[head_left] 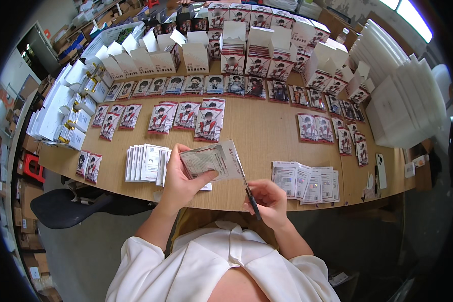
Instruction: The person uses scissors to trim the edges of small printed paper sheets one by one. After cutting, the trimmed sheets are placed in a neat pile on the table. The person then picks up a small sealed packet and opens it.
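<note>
My left hand (181, 176) grips a flat, silver-and-white card packet (206, 163), its thumb pressed across the printed back. At the packet's right edge, my right hand (268, 201) is closed around black-handled scissors (253, 202). The slim blades lie along that edge; whether they are apart is too small to tell. Beneath and left of the left hand, a fanned pile of white-backed packets (148, 163) rests on the table. Right of the right hand lies another overlapping pile of packets (309, 183), also back side up.
The wooden table (256, 123) carries rows of red-and-white illustrated packets (209, 123). Open display boxes (234, 53) line its back edge, with white cartons (73, 113) at left. Stacked translucent plastic bins (402, 100) stand at right, near a white phone (381, 171). A black chair (68, 207) sits front left.
</note>
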A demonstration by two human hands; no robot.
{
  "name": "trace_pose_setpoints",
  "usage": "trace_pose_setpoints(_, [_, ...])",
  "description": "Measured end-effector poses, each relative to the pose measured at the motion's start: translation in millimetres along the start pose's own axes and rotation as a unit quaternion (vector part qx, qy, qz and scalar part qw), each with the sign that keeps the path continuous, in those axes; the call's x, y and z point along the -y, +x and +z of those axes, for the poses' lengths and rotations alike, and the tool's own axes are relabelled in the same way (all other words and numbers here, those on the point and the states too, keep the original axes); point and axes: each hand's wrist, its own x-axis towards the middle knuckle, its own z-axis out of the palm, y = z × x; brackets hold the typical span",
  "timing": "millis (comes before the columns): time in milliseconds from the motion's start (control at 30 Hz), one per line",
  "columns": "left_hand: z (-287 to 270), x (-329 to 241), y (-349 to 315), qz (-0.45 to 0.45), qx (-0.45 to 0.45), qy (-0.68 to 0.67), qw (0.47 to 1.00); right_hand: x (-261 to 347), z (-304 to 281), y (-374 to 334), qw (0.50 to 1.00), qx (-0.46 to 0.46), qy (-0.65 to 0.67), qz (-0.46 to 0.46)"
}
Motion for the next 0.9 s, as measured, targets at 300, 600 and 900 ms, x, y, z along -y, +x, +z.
trace_pose_setpoints(300, [5.1,0.0,-1.6,-0.005,0.0,0.02,1.0,0.5,2.3,1.3,0.999,-0.035,0.002,0.004])
trace_pose_setpoints(600, [7.2,2.9,-3.3,-0.001,0.008,0.033,0.999,1.2,0.9,-0.3,0.999,-0.038,0.033,0.009])
trace_pose_setpoints(900, [7.9,4.2,-5.8,0.002,0.025,0.056,0.998,-4.2,4.7,-0.4,0.997,-0.066,0.009,-0.024])
